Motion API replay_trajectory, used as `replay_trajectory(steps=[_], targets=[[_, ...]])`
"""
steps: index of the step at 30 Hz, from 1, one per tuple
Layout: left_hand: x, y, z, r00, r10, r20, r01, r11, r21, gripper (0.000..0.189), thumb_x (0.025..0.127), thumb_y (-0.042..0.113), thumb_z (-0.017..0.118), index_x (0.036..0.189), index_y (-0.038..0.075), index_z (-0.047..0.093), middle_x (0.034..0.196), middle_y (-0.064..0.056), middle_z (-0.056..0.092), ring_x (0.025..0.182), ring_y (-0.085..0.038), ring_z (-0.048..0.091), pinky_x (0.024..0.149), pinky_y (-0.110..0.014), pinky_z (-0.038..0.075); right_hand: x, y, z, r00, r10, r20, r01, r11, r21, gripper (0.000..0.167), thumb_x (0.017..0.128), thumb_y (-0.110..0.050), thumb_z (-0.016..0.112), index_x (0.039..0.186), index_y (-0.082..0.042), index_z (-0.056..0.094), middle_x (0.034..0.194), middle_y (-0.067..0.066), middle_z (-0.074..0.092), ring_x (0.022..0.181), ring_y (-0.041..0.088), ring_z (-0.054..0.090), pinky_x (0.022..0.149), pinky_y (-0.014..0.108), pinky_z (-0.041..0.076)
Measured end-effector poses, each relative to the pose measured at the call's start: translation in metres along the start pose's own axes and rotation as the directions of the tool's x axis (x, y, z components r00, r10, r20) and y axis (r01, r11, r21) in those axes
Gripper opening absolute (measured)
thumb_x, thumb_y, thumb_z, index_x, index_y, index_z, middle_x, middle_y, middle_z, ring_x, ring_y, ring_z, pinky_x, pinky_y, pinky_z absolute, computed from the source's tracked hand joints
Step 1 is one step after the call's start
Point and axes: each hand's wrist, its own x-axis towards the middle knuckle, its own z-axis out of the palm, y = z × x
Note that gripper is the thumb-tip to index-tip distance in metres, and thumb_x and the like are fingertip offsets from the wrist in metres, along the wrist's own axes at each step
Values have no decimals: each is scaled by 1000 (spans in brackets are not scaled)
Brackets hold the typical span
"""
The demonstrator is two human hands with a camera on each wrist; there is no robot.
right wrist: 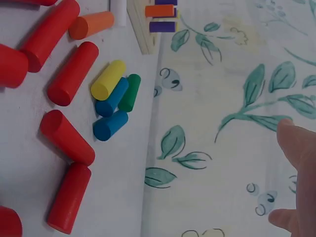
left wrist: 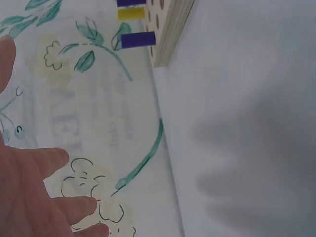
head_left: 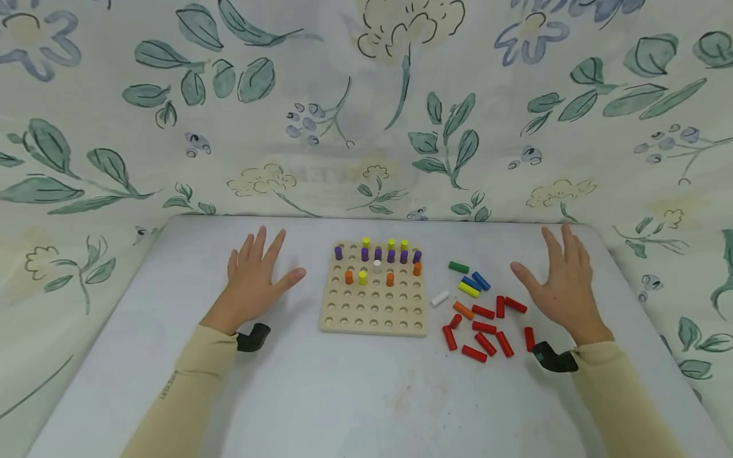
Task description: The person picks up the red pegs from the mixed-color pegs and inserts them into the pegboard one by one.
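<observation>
A wooden pegboard [head_left: 372,312] lies mid-table, with purple pegs [head_left: 391,256], yellow pegs [head_left: 363,278], orange pegs [head_left: 349,277] and one white peg [head_left: 377,267] upright in its far rows. Left of the board, my left hand [head_left: 249,286] hovers with fingers spread, holding nothing. On the other side my right hand [head_left: 564,292] is likewise spread and holds nothing, beside several loose red pegs [head_left: 485,344]. The left wrist view shows the board's corner and a purple peg [left wrist: 138,40] apart from the fingers. Loose red pegs [right wrist: 73,74] also show in the right wrist view.
Between board and right hand lie a green peg [head_left: 459,267], two blue pegs [head_left: 481,281], a yellow peg [head_left: 468,290], an orange peg [head_left: 463,310] and a white peg [head_left: 439,299]. Behind the white table [head_left: 321,394] hangs a floral cloth [head_left: 355,172].
</observation>
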Motion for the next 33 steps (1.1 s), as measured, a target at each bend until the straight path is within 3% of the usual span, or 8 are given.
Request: replay_trajectory(steps=[15,33], targets=[[-6,11,27,999,36,15,-34,996,-80,89,100,59,49,162,6,13,165,-27,0,150,-49,-2,114,-69,-1,-13,-13,15,1000,10,11,-11,995,95,84,94,-42,66,156,1,28,162,30,14,145,53,15,101,80,24],[-12,21,57,994,101,30,-95,982,-162,85,101,49,54,161,3,16,166,-25,6,150,-48,4,114,-70,3,-40,-28,38,998,17,61,-27,987,157,77,95,-30,69,155,-1,30,160,28,21,142,51,21,98,76,34]])
